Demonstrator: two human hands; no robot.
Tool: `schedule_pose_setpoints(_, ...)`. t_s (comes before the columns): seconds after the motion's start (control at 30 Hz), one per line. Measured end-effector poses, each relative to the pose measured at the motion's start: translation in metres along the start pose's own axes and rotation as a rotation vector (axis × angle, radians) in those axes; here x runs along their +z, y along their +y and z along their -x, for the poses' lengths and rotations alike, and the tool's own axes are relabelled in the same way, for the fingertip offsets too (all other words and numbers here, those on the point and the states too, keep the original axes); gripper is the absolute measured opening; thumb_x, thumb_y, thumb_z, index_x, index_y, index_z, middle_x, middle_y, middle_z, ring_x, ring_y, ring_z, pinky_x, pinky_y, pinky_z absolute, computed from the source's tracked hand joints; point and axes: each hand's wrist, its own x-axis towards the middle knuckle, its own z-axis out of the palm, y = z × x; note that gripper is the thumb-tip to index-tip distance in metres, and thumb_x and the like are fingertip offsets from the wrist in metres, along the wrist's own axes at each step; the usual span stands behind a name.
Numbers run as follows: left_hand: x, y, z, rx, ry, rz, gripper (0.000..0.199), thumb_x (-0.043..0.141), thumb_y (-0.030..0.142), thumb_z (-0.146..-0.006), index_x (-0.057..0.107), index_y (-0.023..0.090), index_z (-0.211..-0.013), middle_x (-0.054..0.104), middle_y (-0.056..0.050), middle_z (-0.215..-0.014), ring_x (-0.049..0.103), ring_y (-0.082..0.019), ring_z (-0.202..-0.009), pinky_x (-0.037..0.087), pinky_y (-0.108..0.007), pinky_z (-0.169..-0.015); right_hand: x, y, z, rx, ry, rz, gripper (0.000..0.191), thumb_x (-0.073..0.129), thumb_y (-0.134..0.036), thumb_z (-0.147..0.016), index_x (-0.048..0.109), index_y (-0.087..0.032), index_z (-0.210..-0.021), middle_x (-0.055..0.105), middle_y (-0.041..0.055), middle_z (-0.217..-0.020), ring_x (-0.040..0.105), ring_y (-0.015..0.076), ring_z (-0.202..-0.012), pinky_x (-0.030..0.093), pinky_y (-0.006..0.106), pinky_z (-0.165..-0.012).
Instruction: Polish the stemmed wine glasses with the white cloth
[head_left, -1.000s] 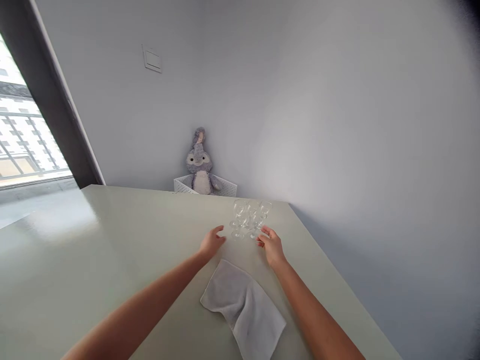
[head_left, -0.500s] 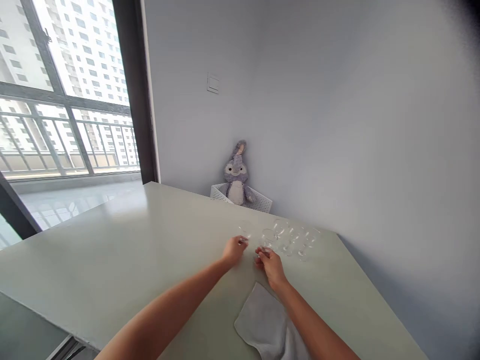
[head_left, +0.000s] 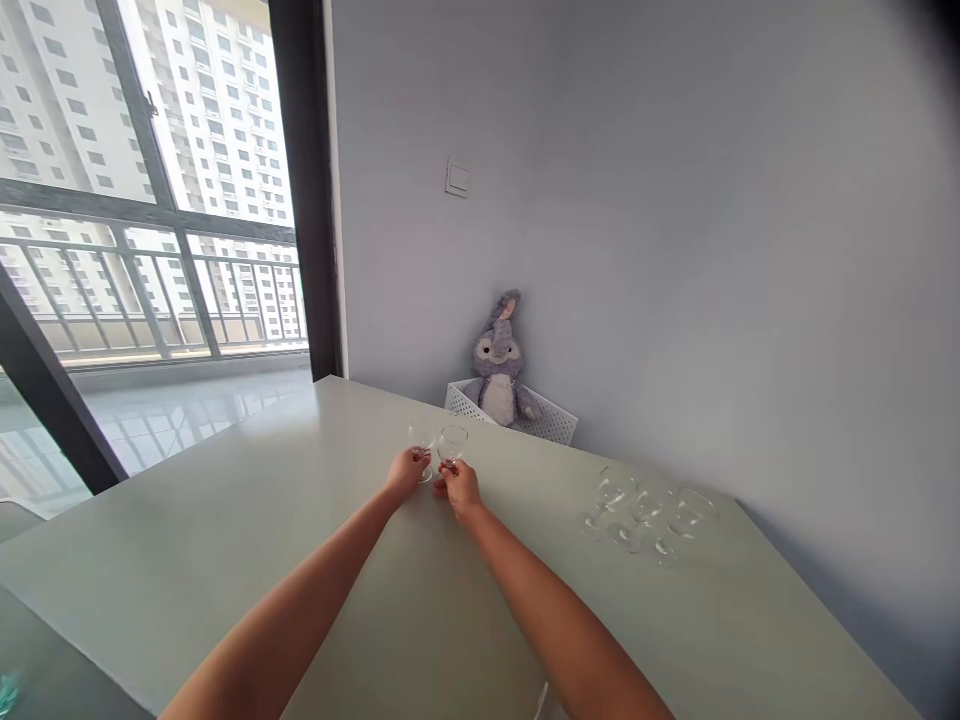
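Note:
Near the table's far edge, my left hand [head_left: 409, 470] grips the stem of a clear glass [head_left: 422, 432], whose foot shows below the fingers. Close on its right, my right hand [head_left: 458, 486] has its fingers closed round the stem of a second clear glass [head_left: 454, 442]. Both glasses are upright, side by side. Several other stemmed glasses [head_left: 645, 508] form a group on the right part of the table, away from both hands.
A purple plush toy [head_left: 499, 385] sits in a white perforated basket [head_left: 555, 418] beyond the far edge of the pale table [head_left: 420, 620]. A bit of cloth [head_left: 551, 705] shows at the bottom, beside the right forearm. Walls meet behind, with a window at left.
Both hands have moved left over the table with a glass each, away from the grouped glasses. The view has shifted, and the grey cloth is now mostly out of sight.

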Motion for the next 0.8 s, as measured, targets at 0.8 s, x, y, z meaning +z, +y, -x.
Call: schedule_pose_setpoints(0.8, 0.159, 0.097, 0.116, 0.023, -0.407, 0.27, 0.042, 0.055, 0.014, -0.063, 0.055, 0.022, -0.104, 0.056, -0.005, -0.112, 0.051, -0.008, -0.06, 0.038, -0.02, -0.05, -0.281, 0.005, 0.114, -0.091, 0.635, -0.231, 0.046, 0.058, -0.018, -0.056, 0.052, -0.022, -0.102, 0.055, 0.0046, -0.111, 0.061, 0.0129, -0.065, 0.052, 0.026, -0.057)
